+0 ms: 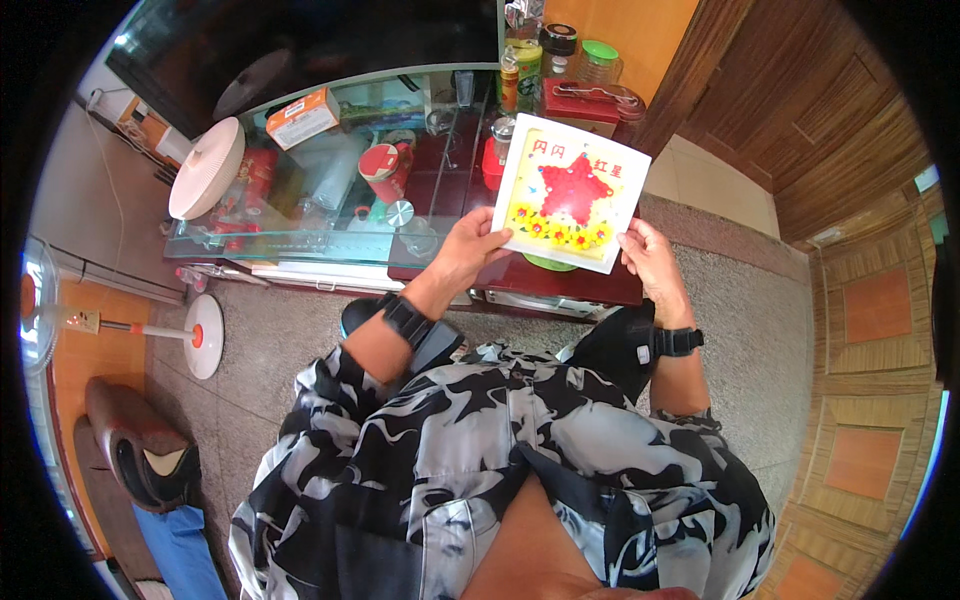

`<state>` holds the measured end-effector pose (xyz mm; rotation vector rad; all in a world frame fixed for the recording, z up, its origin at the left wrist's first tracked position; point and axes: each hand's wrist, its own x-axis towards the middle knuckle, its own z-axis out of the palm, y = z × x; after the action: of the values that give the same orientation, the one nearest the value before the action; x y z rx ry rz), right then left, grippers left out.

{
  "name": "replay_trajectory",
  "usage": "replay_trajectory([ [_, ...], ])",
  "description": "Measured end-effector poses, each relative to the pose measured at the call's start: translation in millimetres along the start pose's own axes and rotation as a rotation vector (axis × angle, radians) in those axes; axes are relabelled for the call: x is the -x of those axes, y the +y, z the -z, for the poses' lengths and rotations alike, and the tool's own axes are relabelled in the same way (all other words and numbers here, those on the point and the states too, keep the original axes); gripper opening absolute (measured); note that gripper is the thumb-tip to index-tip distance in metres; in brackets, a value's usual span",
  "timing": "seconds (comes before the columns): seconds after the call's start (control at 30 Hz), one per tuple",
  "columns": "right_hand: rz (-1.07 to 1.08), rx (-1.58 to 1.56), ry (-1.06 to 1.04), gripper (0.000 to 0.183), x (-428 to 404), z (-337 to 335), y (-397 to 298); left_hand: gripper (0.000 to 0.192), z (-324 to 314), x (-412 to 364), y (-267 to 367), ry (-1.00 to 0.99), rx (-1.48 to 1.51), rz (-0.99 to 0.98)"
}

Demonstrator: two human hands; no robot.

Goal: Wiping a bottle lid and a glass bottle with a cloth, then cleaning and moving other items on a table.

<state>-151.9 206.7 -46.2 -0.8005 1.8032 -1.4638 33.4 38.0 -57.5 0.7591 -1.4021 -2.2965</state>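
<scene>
A white square picture frame (576, 193) is held up between both my hands, tilted slightly. It shows a raised red star, red writing and a row of yellow flowers on a yellow ground. My left hand (475, 244) grips its lower left edge, thumb on the front. My right hand (646, 255) pinches the lower right edge. Below the frame, a green round thing (550, 262) shows partly on the dark red cabinet top (517, 277). A red jar with a clear upper part (498, 154) stands just left of the frame, partly hidden by it.
A glass-topped cabinet holds a red cup (386, 172), an orange and white box (303, 118) and a pink round fan head or cover (207, 169). Behind the frame are a red box (581, 107), a green-lidded jug (600, 56) and bottles. A television (315, 45) stands behind; a fan base (204, 336) is on the floor.
</scene>
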Motion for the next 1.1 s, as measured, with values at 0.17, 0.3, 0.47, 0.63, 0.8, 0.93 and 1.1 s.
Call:
replay_trajectory([
  [0.17, 0.043, 0.089, 0.124, 0.023, -37.5, 26.2, 14.5, 0.021, -7.2, -63.6, -25.7, -0.018, -0.443, -0.165],
  [0.3, 0.094, 0.175, 0.156, 0.025, -67.3, 31.1, 19.6, 0.024, -8.1, -111.3, -35.8, 0.147, -0.824, -0.177],
  [0.47, 0.177, 0.113, 0.164, 0.026, -96.6, 33.9, 55.4, 0.034, 2.3, -158.9, -51.0, 0.197, -0.768, -0.162],
  [0.63, 0.166, 0.095, 0.189, 0.026, -108.3, 37.7, 74.3, 0.039, -20.0, -153.1, -16.9, 0.340, -0.836, -0.335],
  [0.8, 0.087, 0.007, 0.196, 0.026, -120.9, 39.1, 99.6, 0.042, -43.4, -161.6, 20.7, 0.445, -0.640, -0.417],
  [0.93, -0.014, -0.076, 0.150, 0.027, -124.2, 24.7, 97.6, 0.045, -30.4, -195.1, 29.5, 0.329, -0.708, -0.303],
  [1.1, -0.002, -0.105, 0.158, 0.028, -133.6, 22.7, 105.1, 0.042, -30.4, -207.5, 27.0, 0.408, -0.675, -0.310],
])
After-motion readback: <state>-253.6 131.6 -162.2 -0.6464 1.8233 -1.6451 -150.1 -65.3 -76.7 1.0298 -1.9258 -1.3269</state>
